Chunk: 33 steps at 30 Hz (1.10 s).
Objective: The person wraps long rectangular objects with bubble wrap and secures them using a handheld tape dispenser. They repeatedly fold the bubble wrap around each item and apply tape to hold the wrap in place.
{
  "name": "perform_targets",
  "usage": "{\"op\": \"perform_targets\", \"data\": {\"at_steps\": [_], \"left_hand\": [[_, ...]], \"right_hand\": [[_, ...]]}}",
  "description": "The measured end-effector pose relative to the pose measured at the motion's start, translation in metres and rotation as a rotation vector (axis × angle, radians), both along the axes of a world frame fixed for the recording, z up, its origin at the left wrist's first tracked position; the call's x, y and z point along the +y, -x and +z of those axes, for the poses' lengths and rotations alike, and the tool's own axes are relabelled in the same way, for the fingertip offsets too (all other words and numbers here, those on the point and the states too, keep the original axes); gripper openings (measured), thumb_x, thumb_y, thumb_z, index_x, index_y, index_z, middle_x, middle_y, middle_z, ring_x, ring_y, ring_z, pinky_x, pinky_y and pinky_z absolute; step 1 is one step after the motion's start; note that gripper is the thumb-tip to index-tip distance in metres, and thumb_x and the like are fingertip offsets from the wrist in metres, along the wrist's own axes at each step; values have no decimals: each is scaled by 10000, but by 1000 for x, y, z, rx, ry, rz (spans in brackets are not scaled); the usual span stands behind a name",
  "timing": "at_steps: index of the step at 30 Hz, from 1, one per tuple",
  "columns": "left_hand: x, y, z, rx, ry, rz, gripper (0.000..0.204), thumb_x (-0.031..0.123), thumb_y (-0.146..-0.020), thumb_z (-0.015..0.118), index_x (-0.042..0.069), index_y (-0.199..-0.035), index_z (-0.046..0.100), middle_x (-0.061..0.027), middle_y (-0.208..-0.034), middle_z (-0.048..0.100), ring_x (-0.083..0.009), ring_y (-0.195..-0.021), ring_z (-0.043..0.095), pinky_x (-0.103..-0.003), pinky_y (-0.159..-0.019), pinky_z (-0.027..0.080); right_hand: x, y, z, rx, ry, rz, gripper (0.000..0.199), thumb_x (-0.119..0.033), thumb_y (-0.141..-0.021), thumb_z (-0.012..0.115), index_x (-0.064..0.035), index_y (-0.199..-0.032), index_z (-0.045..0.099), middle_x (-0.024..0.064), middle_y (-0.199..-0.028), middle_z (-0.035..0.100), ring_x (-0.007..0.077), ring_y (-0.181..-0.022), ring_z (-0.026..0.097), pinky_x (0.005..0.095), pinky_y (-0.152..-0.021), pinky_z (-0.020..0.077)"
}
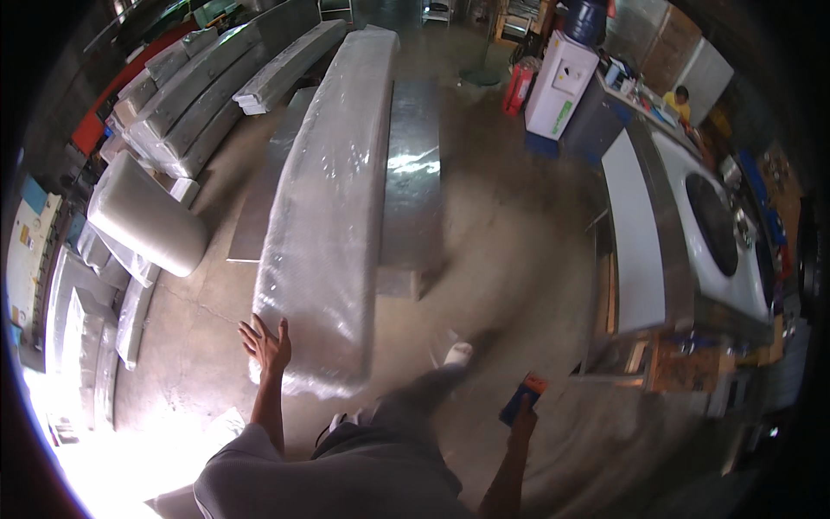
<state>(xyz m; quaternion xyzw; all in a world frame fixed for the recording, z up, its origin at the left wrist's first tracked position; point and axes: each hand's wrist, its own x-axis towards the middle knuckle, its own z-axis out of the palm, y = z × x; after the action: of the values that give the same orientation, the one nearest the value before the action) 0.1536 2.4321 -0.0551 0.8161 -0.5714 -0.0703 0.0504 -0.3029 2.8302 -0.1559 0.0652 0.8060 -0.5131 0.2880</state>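
Observation:
A long package (333,190) in clear bubble wrap lies lengthwise before me on a metal-topped table (411,190). At its near left corner is my left hand (267,346), fingers spread; it appears to rest against the wrap, though exact contact is hard to tell. Off to the right, away from the package, my right hand (523,421) grips a small blue-and-orange handheld object (522,400). The kind of that object is not clear from here.
Left stands a big bubble-wrap roll (147,216), with stacked wrapped packages (190,95) behind. A water dispenser (560,86) and a red fire extinguisher (519,86) are far right. Nearer right is a white counter (692,199) with a round basin. A person (679,102) in yellow sits beyond.

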Motion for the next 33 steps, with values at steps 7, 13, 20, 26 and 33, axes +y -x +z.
{"op": "perform_targets", "data": {"at_steps": [7,13,20,26,33], "left_hand": [[-106,220,-7,94,-85,44,1041,696,-988,421,-56,-1624,84,-346,-1678,21,-451,-1580,-44,-550,-1268,-17],[-136,243,12,250,-67,320,981,654,-994,475,-21,-1630,156,-343,-1680,18,-455,-1581,-26,-555,-1266,14],[-262,446,40,211,453,-13,632,259,-974,673,72,-1523,423,-258,-1580,353,-447,-1475,325,-554,-1207,272],[-397,621,77,365,496,-71,636,225,-975,666,73,-1534,401,-268,-1533,389,-454,-1423,379,-525,-1184,329],[-544,691,92,460,591,204,593,209,-988,661,61,-1511,423,-241,-1353,547,-390,-1246,581,-479,-1047,468]], "right_hand": [[-108,156,33,-107,-46,132,627,-545,-1005,628,73,-1103,663,62,-816,668,168,-729,651,343,-660,529],[-198,298,23,-29,-46,95,603,-535,-1003,625,67,-1016,656,138,-794,702,278,-649,731,393,-583,609],[-405,467,20,-104,1,180,658,-541,-1019,590,104,-904,648,178,-744,708,306,-629,739,413,-567,613],[-641,625,60,104,-88,557,598,-511,-1019,602,77,-1078,689,134,-804,720,249,-717,733,373,-668,571],[-896,752,88,322,158,864,543,-457,-1031,580,5,-1312,621,197,-1176,715,301,-1081,700,424,-910,519]]}}
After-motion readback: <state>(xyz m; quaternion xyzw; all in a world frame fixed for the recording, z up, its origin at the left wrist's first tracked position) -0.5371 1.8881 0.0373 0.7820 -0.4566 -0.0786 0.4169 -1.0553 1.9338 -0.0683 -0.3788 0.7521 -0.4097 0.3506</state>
